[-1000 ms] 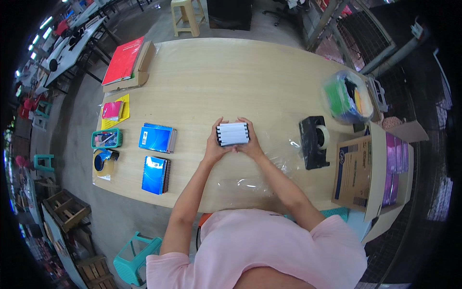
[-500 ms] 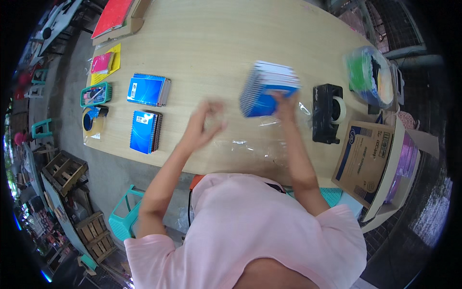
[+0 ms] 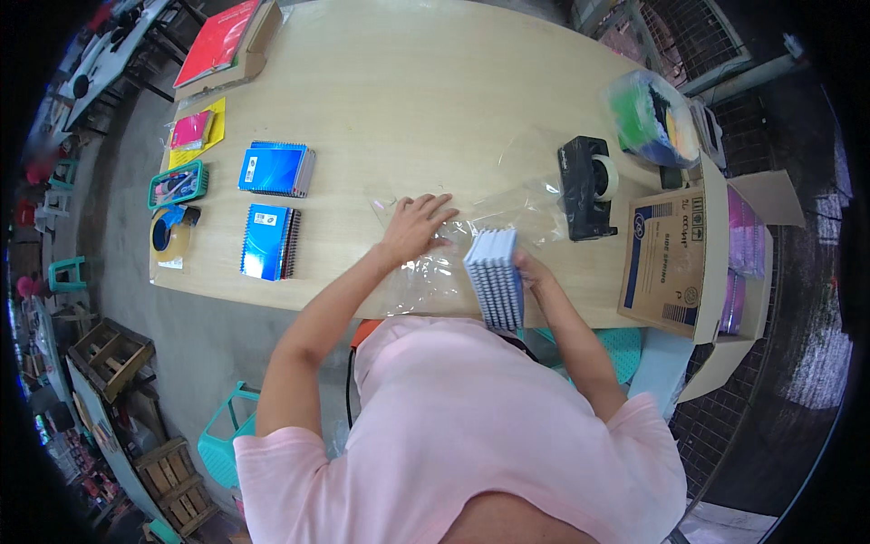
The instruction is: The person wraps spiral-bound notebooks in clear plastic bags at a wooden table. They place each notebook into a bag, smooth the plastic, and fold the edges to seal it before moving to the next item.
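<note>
Left hand [image 3: 415, 227] lies flat, fingers spread, on clear plastic wrap [image 3: 435, 263]; right hand [image 3: 530, 272] grips stack of spiral notebooks [image 3: 496, 279] at table [image 3: 408, 100] edge.

The table [image 3: 381, 100] was pale, matt wood laminate. A glossy, crinkled clear plastic sheet [image 3: 453, 245] lay on it. The stack of paper notebooks [image 3: 496, 276] had glossy blue covers and spiral wire bindings.

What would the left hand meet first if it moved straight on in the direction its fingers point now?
The left hand lies flat on the clear plastic wrap, fingers pointing up-right across the table. Straight on is more wrap; the black tape dispenser looks first beyond it, though that is uncertain.
</note>
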Available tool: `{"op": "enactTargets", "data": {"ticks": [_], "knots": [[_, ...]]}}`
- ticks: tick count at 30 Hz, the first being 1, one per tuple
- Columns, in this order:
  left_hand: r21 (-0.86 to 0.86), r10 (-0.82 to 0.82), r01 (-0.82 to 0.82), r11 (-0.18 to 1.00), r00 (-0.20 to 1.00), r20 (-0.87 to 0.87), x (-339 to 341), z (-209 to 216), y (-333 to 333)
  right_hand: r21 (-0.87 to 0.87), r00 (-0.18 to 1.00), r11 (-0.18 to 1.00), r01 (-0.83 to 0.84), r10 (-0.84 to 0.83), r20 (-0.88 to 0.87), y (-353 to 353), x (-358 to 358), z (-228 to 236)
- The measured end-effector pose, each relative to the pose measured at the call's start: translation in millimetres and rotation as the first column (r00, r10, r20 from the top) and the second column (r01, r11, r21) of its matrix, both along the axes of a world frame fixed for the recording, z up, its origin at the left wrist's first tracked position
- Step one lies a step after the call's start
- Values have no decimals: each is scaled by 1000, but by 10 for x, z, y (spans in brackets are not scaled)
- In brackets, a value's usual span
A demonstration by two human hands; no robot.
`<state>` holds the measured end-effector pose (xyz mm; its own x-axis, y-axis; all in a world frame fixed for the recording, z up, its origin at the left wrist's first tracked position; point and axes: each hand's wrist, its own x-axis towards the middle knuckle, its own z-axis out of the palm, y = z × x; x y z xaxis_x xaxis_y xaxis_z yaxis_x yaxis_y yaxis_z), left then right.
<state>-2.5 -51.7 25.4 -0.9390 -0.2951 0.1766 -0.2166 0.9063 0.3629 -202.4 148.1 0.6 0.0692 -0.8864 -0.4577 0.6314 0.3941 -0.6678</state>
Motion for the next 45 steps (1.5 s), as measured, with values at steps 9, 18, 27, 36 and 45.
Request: {"op": "enactTargets", "data": {"ticks": [9,18,27,36,45], "knots": [[480,45,-141,866,978,205,-350,102,-673,277,261,781,-559,483,-836,-830,274,621],[438,90,-152,886,983,158,-246,-8,-742,305,149,775,-553,452,-879,-911,443,551],[387,103,-125,913,992,77,-245,-64,-716,337,65,787,-517,428,-901,-893,582,525],[366,109,-141,920,988,106,-223,-67,-707,315,61,817,-484,391,-919,-949,501,565],[379,115,-153,913,986,120,-200,-77,-698,241,21,848,-472,284,-959,-925,567,540]]}}
